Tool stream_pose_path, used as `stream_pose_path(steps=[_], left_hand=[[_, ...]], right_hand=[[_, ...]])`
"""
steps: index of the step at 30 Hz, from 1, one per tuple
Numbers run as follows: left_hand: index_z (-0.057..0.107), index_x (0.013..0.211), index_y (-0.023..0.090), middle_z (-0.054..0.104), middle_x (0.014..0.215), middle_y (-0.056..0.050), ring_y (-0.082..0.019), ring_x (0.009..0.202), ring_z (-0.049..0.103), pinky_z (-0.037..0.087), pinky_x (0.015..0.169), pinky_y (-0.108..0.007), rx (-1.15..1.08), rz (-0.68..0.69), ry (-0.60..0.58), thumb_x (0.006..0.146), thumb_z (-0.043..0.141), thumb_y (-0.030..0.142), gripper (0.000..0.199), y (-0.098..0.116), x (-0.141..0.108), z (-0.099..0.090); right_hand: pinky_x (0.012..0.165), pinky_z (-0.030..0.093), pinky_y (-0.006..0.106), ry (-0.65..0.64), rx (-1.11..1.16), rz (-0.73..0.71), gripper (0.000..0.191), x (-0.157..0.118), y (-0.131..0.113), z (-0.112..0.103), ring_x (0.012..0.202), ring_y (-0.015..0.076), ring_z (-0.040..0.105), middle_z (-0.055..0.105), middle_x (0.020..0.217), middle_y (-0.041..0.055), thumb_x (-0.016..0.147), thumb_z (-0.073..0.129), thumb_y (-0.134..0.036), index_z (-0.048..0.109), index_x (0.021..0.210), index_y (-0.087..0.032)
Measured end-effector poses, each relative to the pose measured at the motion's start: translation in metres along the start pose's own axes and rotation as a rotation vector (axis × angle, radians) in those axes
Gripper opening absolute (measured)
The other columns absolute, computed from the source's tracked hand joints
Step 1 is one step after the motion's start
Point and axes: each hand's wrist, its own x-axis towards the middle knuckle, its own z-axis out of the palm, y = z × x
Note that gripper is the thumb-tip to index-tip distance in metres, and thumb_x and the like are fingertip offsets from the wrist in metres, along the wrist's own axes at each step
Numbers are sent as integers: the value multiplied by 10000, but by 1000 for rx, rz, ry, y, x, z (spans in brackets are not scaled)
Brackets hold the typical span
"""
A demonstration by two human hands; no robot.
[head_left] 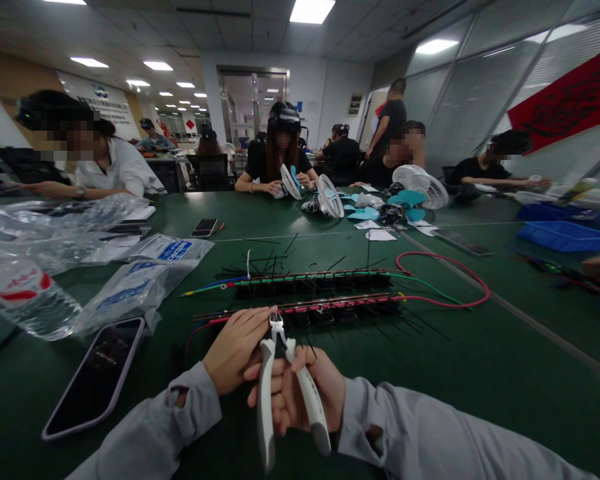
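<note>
My right hand [313, 387] holds white-and-grey cutting pliers [277, 327], their handles spread and their jaws at the near edge of the closer black strip [340, 312]. That strip carries red wires and has thin black cable-tie ends sticking out. My left hand [237, 347] lies on the strip's left end, fingers together and reaching to the plier jaws; whether it pinches anything is hidden. Behind it lies a second black strip [315, 283] with green wires. A red cable [480, 280] loops at the right.
A phone [97, 377], plastic bags [130, 287] and a water bottle [30, 293] lie at the left. Across the green table [480, 360] are another phone [205, 227], fan parts [330, 197], blue trays [565, 236] and several seated people.
</note>
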Motion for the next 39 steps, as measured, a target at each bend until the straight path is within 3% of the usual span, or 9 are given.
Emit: stream_pose_path(steps=[8, 18, 25, 32, 39], left_hand=[[437, 1316, 172, 483, 1359, -124, -265, 1244, 431, 347, 1013, -450, -1, -3, -2, 811, 462, 147, 506, 1, 1, -1], [450, 1298, 168, 490, 1355, -108, -262, 1241, 431, 338, 1026, -460, 42, -27, 27, 810, 452, 113, 492, 1, 0, 5], [459, 1289, 166, 502, 1345, -97, -250, 1239, 433, 342, 1031, -448, 39, -40, 29, 805, 455, 89, 490, 3, 1, 4], [430, 1321, 172, 509, 1334, -111, -263, 1223, 450, 360, 1009, -459, 37, -23, 45, 821, 454, 110, 505, 3, 2, 5], [433, 1319, 167, 499, 1346, -101, -257, 1239, 431, 338, 1028, -451, 41, -35, 33, 820, 453, 112, 502, 4, 1, 5]], right_hand=[[590, 394, 304, 58, 11, -54, 527, 1, 3, -3, 597, 154, 516, 624, 866, 153, 631, 363, -325, 503, 1062, -56], [598, 365, 280, 111, 106, -63, 398, 1, 2, 1, 566, 131, 473, 612, 743, 101, 630, 393, -321, 554, 917, -97], [672, 398, 355, 143, 72, -96, 354, 1, 5, 1, 670, 198, 541, 595, 708, 95, 644, 396, -342, 552, 868, -117], [704, 379, 327, 160, 162, -95, 329, -1, 4, 4, 717, 181, 539, 602, 736, 92, 625, 411, -315, 559, 845, -119], [696, 371, 331, 130, 107, -95, 332, 0, 3, 2, 717, 186, 541, 602, 741, 100, 633, 418, -339, 550, 842, -118]])
